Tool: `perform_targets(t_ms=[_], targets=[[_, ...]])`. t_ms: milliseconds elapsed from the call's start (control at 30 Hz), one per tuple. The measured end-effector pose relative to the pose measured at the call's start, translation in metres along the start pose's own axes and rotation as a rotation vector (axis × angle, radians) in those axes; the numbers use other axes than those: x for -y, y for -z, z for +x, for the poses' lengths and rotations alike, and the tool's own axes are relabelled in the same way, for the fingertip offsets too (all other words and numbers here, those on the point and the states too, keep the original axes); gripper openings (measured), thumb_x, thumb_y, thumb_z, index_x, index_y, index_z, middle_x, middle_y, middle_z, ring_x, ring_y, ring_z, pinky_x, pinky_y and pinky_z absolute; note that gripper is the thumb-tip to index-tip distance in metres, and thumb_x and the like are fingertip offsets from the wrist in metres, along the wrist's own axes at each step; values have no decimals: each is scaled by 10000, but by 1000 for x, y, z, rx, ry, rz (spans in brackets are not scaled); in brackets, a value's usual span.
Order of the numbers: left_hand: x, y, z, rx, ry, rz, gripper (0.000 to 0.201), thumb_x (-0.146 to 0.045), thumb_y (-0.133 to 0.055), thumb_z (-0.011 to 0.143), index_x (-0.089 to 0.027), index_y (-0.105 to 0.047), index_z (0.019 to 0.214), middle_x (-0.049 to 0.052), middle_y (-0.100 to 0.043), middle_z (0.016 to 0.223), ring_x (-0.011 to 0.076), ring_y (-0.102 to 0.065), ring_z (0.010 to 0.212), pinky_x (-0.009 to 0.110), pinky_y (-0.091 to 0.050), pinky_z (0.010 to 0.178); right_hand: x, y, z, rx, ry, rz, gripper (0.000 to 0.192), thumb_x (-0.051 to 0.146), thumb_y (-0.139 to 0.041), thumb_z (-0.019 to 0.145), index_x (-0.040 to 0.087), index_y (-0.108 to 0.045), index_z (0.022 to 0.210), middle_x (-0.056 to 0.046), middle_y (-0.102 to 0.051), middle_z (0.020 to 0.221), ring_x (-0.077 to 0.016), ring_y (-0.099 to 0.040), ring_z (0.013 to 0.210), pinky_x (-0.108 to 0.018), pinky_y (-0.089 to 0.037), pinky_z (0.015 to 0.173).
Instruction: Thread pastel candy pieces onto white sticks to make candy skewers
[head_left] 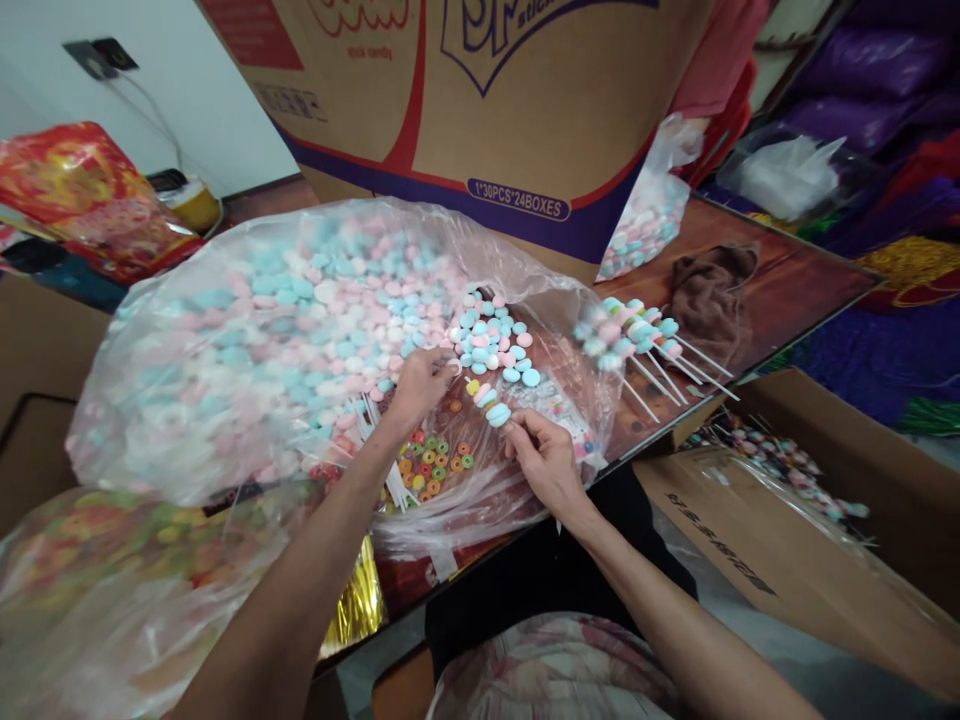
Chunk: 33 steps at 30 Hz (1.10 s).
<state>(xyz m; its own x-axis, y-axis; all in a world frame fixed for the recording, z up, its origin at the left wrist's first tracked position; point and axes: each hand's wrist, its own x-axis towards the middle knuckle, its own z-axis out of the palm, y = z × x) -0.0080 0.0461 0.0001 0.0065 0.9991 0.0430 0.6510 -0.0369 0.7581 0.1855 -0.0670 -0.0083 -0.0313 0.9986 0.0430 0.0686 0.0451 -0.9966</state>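
Note:
My right hand is closed on the lower end of a candy skewer, which carries blue, pink and yellow pieces and points up to the left. Just left of its tip, my left hand is pinched, apparently around a pale pink candy. Loose pink, blue and white candies lie beyond both hands on the table. Between my forearms are small ring-shaped candies in orange, green and red. White sticks lie beside them, partly hidden by my left forearm.
A large clear bag of pastel candies covers the table's left side. Finished skewers are piled at right, near a brown cloth. A big carton stands behind. An open box with more skewers sits at lower right.

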Motion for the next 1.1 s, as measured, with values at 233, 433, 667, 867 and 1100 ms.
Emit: perform_targets(t_ms=[233, 433, 667, 867, 1100], targets=[[-4, 4, -21, -28, -133, 184, 316, -174, -616, 771, -204, -697, 1074, 60, -703, 922, 224, -629, 837, 346, -483, 812, -1, -1, 0, -13, 12, 3, 284, 300, -556, 925, 207, -530, 659, 38, -505, 593, -116, -442, 556, -247, -345, 554], [-11, 6, -38, -12, 178, -576, 387, -319, -756, 698, -156, -690, 1042, 46, -715, 822, 168, -639, 698, 295, -503, 685, -1, 0, 0, 24, 37, -33, 283, 277, -545, 924, 209, -523, 650, 41, -498, 590, -117, -446, 557, -252, -353, 570], [-22, 8, -52, -4, 312, -1002, 462, -273, -922, 515, -168, -728, 920, 26, -737, 822, 114, -644, 711, 234, -514, 681, 0, 0, -1, 43, 42, -48, 285, 281, -546, 924, 210, -525, 649, 38, -496, 586, -122, -451, 551, -258, -354, 567], [-22, 4, -56, -7, 275, -995, 504, -332, -934, 522, -182, -777, 977, 24, -752, 863, 106, -639, 724, 215, -509, 678, -1, -1, 0, 44, 46, -58, 282, 286, -541, 923, 210, -525, 651, 37, -496, 588, -124, -451, 555, -260, -359, 572], [-19, 0, -60, -82, 158, -778, 480, -419, -896, 576, -168, -792, 972, 55, -776, 959, 176, -682, 822, 311, -551, 799, 0, 0, -1, 63, 51, -133, 285, 276, -521, 918, 219, -486, 640, 41, -476, 579, -122, -448, 553, -260, -354, 571]])
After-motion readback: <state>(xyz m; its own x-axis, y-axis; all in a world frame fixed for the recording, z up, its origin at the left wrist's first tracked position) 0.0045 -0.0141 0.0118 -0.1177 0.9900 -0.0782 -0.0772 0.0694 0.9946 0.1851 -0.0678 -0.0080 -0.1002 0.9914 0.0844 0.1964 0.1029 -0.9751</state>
